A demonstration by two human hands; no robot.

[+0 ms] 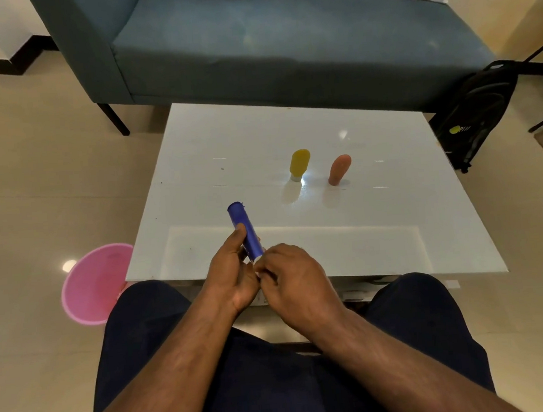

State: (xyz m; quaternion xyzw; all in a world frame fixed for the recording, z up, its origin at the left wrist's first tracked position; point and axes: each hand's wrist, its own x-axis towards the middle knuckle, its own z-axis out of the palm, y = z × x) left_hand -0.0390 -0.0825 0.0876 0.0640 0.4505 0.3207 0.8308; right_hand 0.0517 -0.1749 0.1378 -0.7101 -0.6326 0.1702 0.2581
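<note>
Head view: left hand (233, 270) grips the blue tube (244, 230) tilted up, right hand (289, 279) pinching its lower end.

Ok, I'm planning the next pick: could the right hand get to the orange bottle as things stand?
Probably yes, once it lets go: the right hand is busy on the blue tube, but the orange bottle stands apart from the yellow bottle, with open table between it and the hand.

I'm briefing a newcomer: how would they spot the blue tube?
At the white table before the sofa, look to the near edge. There the left hand and right hand hold the blue tube, tilted; the yellow bottle and orange bottle stand untouched behind it.
</note>
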